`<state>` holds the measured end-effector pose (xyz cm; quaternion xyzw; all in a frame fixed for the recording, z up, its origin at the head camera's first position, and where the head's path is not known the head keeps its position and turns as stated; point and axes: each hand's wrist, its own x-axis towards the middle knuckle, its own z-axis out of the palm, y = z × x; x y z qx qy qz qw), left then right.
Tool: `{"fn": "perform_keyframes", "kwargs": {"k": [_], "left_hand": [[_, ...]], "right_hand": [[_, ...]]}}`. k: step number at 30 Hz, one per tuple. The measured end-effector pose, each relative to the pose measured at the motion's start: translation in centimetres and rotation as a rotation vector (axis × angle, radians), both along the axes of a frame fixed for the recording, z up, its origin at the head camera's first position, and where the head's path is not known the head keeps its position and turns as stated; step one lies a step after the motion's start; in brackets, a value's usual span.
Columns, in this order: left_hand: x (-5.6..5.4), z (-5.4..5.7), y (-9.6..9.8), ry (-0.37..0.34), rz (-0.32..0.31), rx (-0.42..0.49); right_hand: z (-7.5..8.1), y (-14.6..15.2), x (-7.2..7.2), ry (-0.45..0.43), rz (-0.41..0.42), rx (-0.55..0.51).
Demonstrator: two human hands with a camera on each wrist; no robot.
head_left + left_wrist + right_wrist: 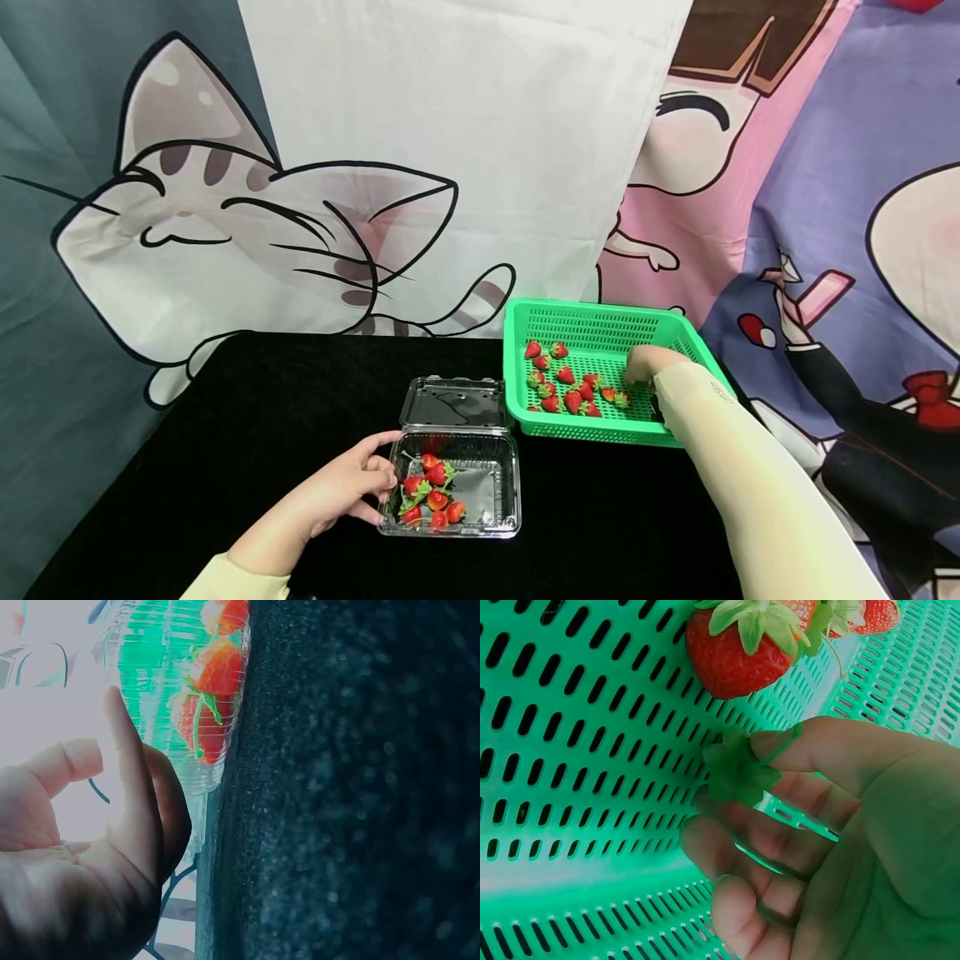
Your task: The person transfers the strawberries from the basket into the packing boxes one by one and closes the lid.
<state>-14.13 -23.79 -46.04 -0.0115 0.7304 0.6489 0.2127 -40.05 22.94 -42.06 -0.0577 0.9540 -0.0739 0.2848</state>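
Observation:
A clear plastic clamshell box (508, 487), its lid (456, 404) folded back, holds several strawberries (438, 499) in its left half. My left hand (347, 483) is at the box's left side, fingers spread and fingertips right at the wall and rim. The left wrist view shows that hand (127, 817) beside the box's ribbed wall. Inside a green plastic basket (600, 429), my right hand (647, 363) reaches down at the right part. There the right hand (802, 817) pinches a strawberry by its leafy green top (739, 769), thumb against curled fingers; its red body is hidden.
Several more strawberries (566, 376) lie in the left and middle of the basket. Basket and box stand close together on a black cloth-covered table (300, 400). Behind them hangs a printed cartoon curtain (480, 108).

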Motion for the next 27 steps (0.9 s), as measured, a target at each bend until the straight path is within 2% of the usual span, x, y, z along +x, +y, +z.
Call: {"fn": "perform_keyframes", "kwargs": {"k": [9,16,21,27], "left_hand": [[-0.1,-0.3,-0.1,0.002,-0.001,0.006],[0.0,0.0,0.0,0.004,-0.003,0.013],[0.0,-0.1,0.0,-0.001,-0.004,0.011],[0.0,0.0,-0.1,-0.004,-0.001,0.006]], "right_hand": [[0.0,-0.1,0.5,0.018,0.001,-0.007],[-0.1,-0.1,0.2,0.012,0.029,0.027],[0.4,-0.1,0.4,0.001,-0.012,-0.051],[1.9,-0.6,0.8,0.039,0.006,-0.149]]}}
